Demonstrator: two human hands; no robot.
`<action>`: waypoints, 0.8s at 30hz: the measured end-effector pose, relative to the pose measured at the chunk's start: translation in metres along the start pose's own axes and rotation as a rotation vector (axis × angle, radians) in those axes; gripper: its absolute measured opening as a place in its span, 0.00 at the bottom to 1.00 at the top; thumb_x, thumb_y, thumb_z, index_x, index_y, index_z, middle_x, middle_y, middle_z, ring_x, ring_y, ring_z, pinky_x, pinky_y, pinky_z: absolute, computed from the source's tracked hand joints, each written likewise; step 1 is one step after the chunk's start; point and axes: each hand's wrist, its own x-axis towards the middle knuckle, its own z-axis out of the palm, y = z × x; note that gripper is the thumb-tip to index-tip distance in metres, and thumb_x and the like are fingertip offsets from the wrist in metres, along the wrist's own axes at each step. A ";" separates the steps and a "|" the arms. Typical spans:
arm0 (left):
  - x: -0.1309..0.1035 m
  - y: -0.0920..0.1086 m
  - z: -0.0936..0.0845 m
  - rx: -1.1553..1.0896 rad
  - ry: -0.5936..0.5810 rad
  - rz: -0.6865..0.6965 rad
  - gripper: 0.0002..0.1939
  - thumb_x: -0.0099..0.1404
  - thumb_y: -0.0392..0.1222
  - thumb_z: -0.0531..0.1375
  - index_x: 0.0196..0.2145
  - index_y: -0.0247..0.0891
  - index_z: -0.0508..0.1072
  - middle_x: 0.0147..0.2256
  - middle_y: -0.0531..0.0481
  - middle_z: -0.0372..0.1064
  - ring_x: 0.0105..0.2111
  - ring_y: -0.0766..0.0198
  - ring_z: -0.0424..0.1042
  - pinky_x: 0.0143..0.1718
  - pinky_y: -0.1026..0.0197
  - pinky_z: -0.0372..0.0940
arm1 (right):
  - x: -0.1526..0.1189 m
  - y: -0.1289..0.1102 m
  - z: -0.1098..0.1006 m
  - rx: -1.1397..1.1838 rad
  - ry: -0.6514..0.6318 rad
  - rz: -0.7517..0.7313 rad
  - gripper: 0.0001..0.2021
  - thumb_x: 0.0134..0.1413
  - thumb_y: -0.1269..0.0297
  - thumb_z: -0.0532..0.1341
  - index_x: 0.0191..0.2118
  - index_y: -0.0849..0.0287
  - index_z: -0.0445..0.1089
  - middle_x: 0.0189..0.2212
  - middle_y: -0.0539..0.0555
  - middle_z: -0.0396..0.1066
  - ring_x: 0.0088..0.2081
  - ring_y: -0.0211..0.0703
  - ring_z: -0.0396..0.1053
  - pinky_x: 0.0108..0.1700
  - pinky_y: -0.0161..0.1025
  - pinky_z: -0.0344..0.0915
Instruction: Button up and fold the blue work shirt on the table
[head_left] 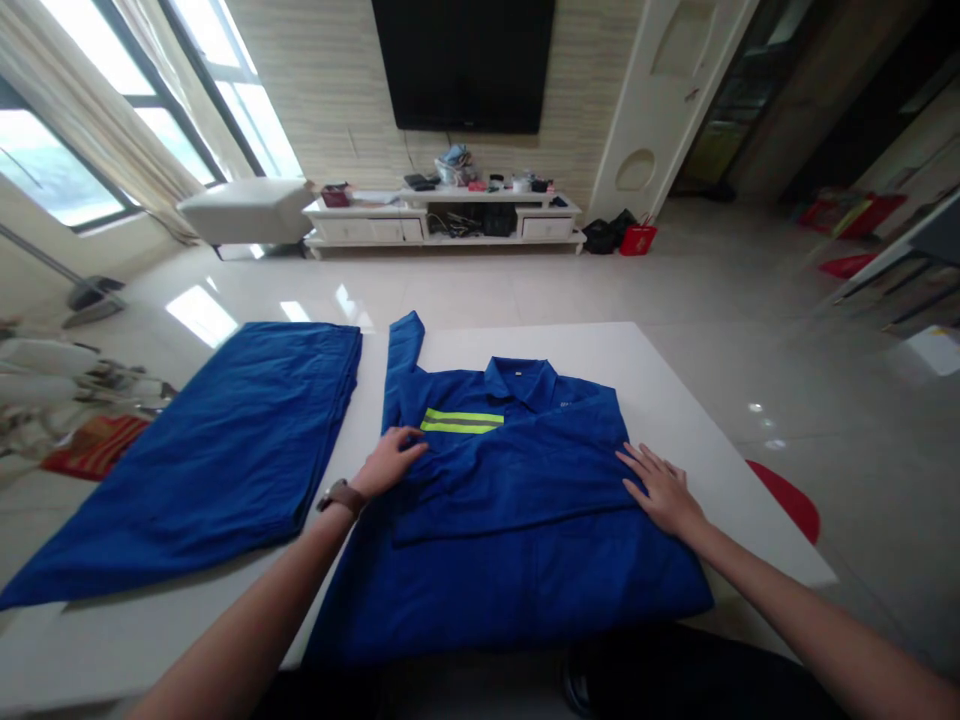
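Observation:
A blue long-sleeved work shirt (pixel 480 580) lies spread on the white table, its collar pointing away from me. One sleeve (pixel 510 480) is folded across the chest, while the other sticks out past the shoulder on the left. A yellow-green reflective strip (pixel 461 422) shows on the chest. My left hand (pixel 391 460), with a watch on the wrist, rests at the shirt's left edge beside the strip, thumb and fingers apart. Flat on the right edge, by the fold, lies my right hand (pixel 661 490) with its fingers spread.
Left of the shirt, a folded blue cloth (pixel 247 450) covers part of the white table (pixel 600 350) and hangs over its edge. A red rounded object (pixel 786 500) shows beyond the right edge. Across the floor stand a low white cabinet (pixel 367 228) and a grey bench (pixel 244 210).

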 end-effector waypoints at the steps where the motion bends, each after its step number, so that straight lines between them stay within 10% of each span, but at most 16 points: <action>1: 0.017 0.000 -0.009 -0.188 0.139 -0.113 0.17 0.54 0.43 0.69 0.42 0.41 0.76 0.46 0.44 0.73 0.50 0.50 0.71 0.52 0.51 0.66 | 0.000 0.001 0.001 0.007 0.010 -0.001 0.27 0.69 0.47 0.47 0.70 0.37 0.54 0.73 0.49 0.51 0.72 0.57 0.50 0.65 0.66 0.56; 4: 0.066 0.000 -0.030 -0.510 0.279 -0.375 0.14 0.54 0.34 0.67 0.38 0.37 0.71 0.35 0.48 0.71 0.36 0.60 0.73 0.35 0.62 0.67 | 0.000 0.002 0.001 0.023 0.039 0.000 0.26 0.69 0.47 0.48 0.69 0.37 0.56 0.72 0.49 0.54 0.72 0.57 0.52 0.63 0.64 0.57; 9: 0.111 0.003 -0.049 -0.691 0.079 -0.479 0.08 0.55 0.29 0.61 0.28 0.37 0.66 0.22 0.54 0.61 0.19 0.69 0.63 0.20 0.68 0.58 | 0.001 0.003 0.001 0.051 0.046 0.011 0.26 0.69 0.47 0.48 0.69 0.39 0.58 0.71 0.51 0.56 0.71 0.57 0.54 0.62 0.63 0.58; 16: 0.106 0.000 -0.063 -0.691 0.054 -0.497 0.14 0.56 0.47 0.67 0.37 0.38 0.73 0.24 0.52 0.66 0.20 0.63 0.66 0.22 0.61 0.64 | 0.001 0.002 0.002 0.067 0.052 0.021 0.25 0.69 0.47 0.49 0.68 0.38 0.58 0.71 0.49 0.57 0.71 0.55 0.54 0.62 0.62 0.57; 19: 0.103 -0.008 -0.042 -0.623 0.197 -0.457 0.25 0.43 0.37 0.75 0.39 0.40 0.73 0.27 0.53 0.71 0.24 0.64 0.69 0.27 0.62 0.64 | 0.001 0.002 0.003 0.068 0.055 0.022 0.25 0.68 0.47 0.49 0.68 0.37 0.58 0.71 0.49 0.57 0.70 0.56 0.55 0.62 0.63 0.58; 24: 0.102 -0.014 -0.041 -0.736 0.419 -0.379 0.16 0.47 0.28 0.67 0.34 0.39 0.71 0.25 0.55 0.69 0.25 0.66 0.69 0.30 0.63 0.66 | 0.002 0.003 0.004 0.070 0.066 0.023 0.25 0.68 0.47 0.49 0.68 0.38 0.59 0.70 0.51 0.58 0.70 0.57 0.56 0.61 0.64 0.59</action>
